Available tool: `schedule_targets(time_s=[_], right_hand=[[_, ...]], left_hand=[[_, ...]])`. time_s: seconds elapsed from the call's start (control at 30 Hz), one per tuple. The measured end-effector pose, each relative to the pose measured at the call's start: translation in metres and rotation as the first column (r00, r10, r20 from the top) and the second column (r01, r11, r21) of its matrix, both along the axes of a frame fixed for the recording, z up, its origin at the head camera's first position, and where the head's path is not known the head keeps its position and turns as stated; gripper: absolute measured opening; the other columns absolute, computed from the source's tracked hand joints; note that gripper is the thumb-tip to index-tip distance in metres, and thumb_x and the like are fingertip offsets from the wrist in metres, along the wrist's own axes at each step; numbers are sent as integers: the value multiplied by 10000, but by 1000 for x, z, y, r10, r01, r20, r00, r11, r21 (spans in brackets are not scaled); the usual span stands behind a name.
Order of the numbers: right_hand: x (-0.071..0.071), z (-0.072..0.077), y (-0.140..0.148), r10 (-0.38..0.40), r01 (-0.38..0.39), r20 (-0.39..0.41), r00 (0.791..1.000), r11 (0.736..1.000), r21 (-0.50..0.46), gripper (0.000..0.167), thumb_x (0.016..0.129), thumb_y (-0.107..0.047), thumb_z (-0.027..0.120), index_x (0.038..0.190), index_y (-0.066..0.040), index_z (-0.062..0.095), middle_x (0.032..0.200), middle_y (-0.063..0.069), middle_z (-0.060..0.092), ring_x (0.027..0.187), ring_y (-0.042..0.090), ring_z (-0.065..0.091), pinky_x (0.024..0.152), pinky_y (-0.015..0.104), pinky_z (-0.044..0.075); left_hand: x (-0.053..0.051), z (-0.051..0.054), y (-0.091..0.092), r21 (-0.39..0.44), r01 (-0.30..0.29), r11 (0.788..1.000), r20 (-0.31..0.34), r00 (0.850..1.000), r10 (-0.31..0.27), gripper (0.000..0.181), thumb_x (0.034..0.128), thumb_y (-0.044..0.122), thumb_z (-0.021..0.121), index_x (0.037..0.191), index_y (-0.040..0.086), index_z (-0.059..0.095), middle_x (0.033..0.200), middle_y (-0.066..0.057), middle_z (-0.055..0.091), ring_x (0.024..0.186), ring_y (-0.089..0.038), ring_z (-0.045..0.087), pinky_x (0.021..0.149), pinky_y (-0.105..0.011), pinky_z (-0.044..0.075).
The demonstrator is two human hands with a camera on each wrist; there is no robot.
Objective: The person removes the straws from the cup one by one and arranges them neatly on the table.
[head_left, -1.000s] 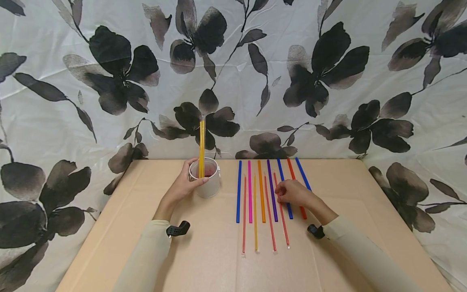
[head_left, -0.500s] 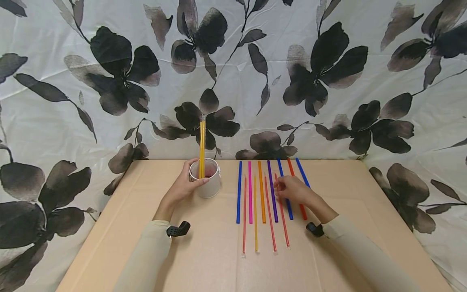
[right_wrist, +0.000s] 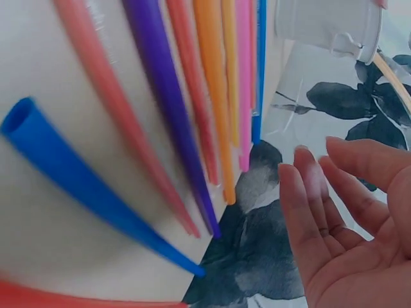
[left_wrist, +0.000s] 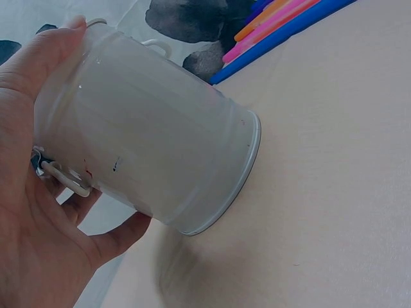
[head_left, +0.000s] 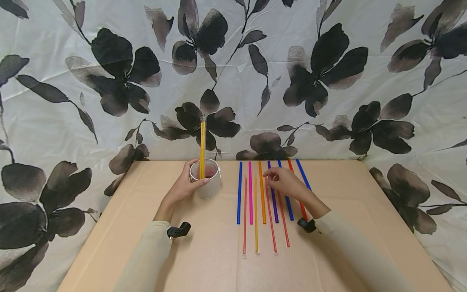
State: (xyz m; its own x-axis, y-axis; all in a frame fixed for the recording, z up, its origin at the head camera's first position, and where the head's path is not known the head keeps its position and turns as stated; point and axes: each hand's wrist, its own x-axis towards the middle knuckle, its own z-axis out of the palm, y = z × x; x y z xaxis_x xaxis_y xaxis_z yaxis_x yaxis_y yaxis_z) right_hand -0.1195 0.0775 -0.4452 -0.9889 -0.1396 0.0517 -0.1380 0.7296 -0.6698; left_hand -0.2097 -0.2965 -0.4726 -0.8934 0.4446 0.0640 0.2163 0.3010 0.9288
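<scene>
My left hand (head_left: 181, 187) grips a small white metal bucket (head_left: 211, 188), thumb on the near side and fingers round its left. In the left wrist view the bucket (left_wrist: 160, 128) shows a wire handle. Thin yellow straws (head_left: 202, 148) stand upright in it. My right hand (head_left: 286, 182) hovers over the row of straws, hiding parts of a purple straw (head_left: 275, 213) and thin red straws (head_left: 270, 221). The right wrist view shows that hand (right_wrist: 347, 237) with loosely bent fingers and nothing between them. Beside it lie the purple straw (right_wrist: 168, 83) and an orange straw (right_wrist: 210, 77).
Left of the right hand lie a blue straw (head_left: 239, 194), a pink straw (head_left: 250, 202) and a thin yellow straw (head_left: 256, 231). Right of it is another blue straw (head_left: 303, 175). The tan table (head_left: 204, 251) ends at a floral cloth (head_left: 255, 109).
My right hand has moved left and slightly up, from the right-hand thin red straw to above the purple straw. The left hand and bucket have stayed in place.
</scene>
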Motion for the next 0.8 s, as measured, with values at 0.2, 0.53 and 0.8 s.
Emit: schedule_targets(time_s=[0.2,0.53,0.8], right_hand=[[-6,10,-14,-21,17,-48,999,997,-76,366,967,-119,687,1326,-74,624,1040,53,668,929,223,616,744,292,573],[-17,21,-31,-32,14,-104,994,986,-168,368,971,-166,696,1331,-144,620,1101,41,687,999,220,665,836,350,605],[-26,26,-41,-17,-5,-94,995,976,-218,375,964,-172,708,1330,-188,623,1129,34,694,1053,212,647,873,374,593]], left_hand=[[-3,1,0,-4,2,1000,-2,1000,-2,922,893,323,791,1574,190,185,1619,-153,239,1529,-376,187,1206,-657,155],[-9,2,-1,-4,10,1000,-3,1000,-10,931,880,330,805,1569,220,188,1611,-158,255,1523,-377,202,1204,-654,173],[-11,0,1,10,15,1000,-11,1000,-15,908,885,329,801,1562,237,204,1599,-152,273,1522,-359,209,1212,-642,160]])
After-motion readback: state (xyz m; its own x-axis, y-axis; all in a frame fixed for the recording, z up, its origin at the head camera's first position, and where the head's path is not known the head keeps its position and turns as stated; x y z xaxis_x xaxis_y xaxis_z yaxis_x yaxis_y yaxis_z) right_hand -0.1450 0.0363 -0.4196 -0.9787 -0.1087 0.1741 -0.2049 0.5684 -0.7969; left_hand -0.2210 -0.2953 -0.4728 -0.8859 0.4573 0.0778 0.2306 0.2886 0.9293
